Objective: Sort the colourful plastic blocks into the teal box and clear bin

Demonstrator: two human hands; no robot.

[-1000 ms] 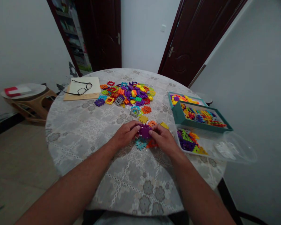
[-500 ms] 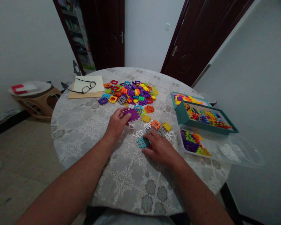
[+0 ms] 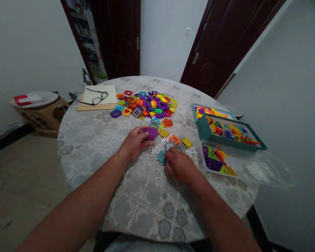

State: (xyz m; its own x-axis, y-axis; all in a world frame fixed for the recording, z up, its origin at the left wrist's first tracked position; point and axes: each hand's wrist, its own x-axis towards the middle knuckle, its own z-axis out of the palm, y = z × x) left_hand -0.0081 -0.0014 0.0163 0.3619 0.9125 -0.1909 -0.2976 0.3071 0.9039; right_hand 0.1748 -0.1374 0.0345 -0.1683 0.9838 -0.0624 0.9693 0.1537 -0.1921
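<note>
My left hand (image 3: 134,141) grips a purple interlocking plastic block (image 3: 151,133) just above the round table (image 3: 99,140). My right hand (image 3: 179,164) rests on the table with its fingertips on a teal block (image 3: 161,157); whether it grips the block I cannot tell. Small white grid pieces (image 3: 155,149) lie between the hands. An orange block (image 3: 174,139) and a yellow block (image 3: 187,142) sit just beyond my right hand. A big heap of coloured blocks (image 3: 147,105) lies farther back on the table.
A teal box (image 3: 203,130) with blocks stands at the right. In front of it is a clear plastic tray (image 3: 248,166) of purple and green pieces. Glasses (image 3: 96,98) lie on paper at the back left. A low stool (image 3: 39,110) stands left of the table; dark doors behind.
My hands, which were joined on the purple block, came apart. My left hand carried the purple block away to the left; my right hand dropped onto the teal block.
</note>
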